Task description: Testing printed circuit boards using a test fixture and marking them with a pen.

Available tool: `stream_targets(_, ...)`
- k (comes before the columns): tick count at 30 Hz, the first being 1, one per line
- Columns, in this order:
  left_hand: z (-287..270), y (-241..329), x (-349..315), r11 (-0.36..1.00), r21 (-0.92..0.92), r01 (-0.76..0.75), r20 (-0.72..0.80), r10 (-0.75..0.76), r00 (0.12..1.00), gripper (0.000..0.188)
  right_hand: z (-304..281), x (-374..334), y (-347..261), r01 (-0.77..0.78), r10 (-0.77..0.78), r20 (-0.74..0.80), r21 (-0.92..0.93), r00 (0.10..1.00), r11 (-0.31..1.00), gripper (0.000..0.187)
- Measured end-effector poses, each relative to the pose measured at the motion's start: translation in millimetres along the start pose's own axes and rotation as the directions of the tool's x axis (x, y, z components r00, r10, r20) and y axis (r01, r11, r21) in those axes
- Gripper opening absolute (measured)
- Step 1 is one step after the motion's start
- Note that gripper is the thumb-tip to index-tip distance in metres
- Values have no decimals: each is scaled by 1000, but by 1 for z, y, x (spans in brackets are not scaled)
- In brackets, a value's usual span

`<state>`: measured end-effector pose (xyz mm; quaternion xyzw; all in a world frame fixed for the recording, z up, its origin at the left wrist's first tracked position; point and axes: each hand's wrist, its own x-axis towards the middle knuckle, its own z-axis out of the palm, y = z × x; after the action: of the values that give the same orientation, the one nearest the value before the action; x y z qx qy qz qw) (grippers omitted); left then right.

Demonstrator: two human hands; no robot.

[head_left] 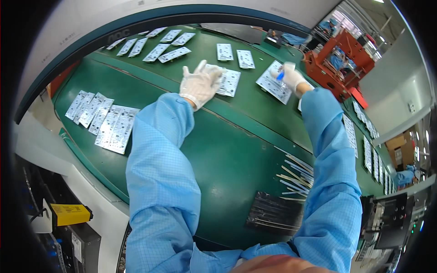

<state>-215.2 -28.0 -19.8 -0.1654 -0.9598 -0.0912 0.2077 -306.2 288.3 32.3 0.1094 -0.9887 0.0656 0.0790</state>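
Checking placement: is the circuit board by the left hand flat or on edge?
Flat: the circuit board lies broad face up on the green surface, partly covered by the left hand.

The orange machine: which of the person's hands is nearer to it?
Right. The right hand is left of the machine, at a board; the left hand is farther left, at another board.

It was an electronics workshop: printed circuit boards (pixel 119 130) lay on a green workbench (pixel 236 159) at nine and eleven o'clock, orange-red machinery (pixel 319 69) at two.
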Motion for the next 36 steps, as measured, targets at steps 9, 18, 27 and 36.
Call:
stream_targets(9,2,-5,8,947,-15,320,96,-318,943,40,-3,-57,-11,139,-130,113,-68,985,988,48)
stream_targets(18,9,15,1,950,66,-305,148,293,945,45,29,-83,28,468,-468,-9,22,884,884,55)
stream_targets(27,3,19,-3,992,-60,-113,106,119,987,45,16,-94,39,207,-222,3,349,975,914,31)
stream_targets(36,16,21,-9,973,71,-220,-172,229,958,39,-23,-100,19,-206,295,31,787,955,581,66)
